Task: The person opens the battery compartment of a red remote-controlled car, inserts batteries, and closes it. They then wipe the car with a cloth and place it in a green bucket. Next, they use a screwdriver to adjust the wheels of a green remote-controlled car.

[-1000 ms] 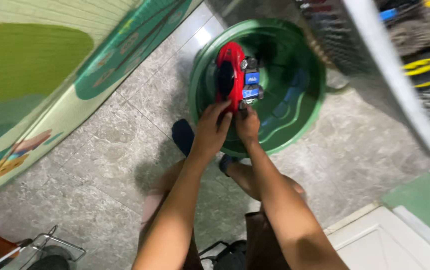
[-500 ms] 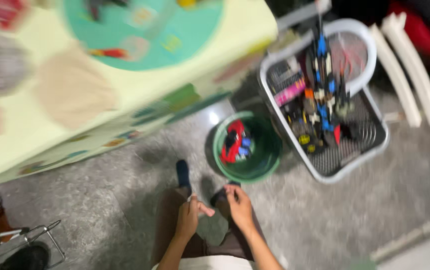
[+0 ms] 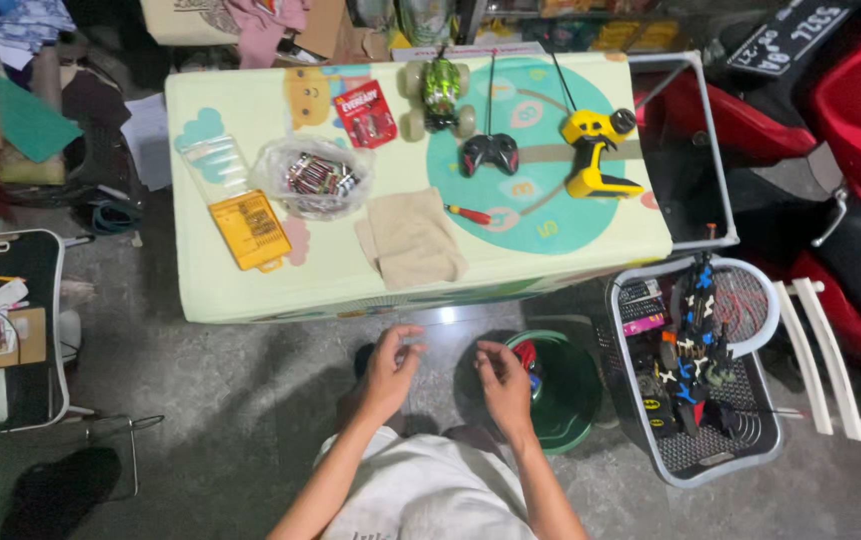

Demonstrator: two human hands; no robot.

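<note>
My left hand (image 3: 391,367) and my right hand (image 3: 501,385) hover empty in front of my chest, fingers loosely curled and apart, above the grey floor. Just right of my right hand stands a green basin (image 3: 570,395) holding a red toy car (image 3: 525,353), partly hidden by the hand. Ahead lies a low pale-green table (image 3: 240,290) with a beige cloth (image 3: 410,238), a small red screwdriver (image 3: 469,214), a bag of batteries (image 3: 315,177), a yellow case (image 3: 250,230), a green toy car (image 3: 439,92), a black remote (image 3: 490,153) and a yellow pistol-grip remote (image 3: 595,152).
A white plastic basket (image 3: 695,465) full of toys stands at the right, beside white slats (image 3: 820,360) and a red scooter (image 3: 850,110). A red battery pack (image 3: 366,113) lies on the table. A small black side table (image 3: 10,330) stands left; clutter fills the back.
My view has risen and pulled back from the basin to the whole table. Both hands have let go of the red toy car, which stays in the green basin, and drawn back toward my body.
</note>
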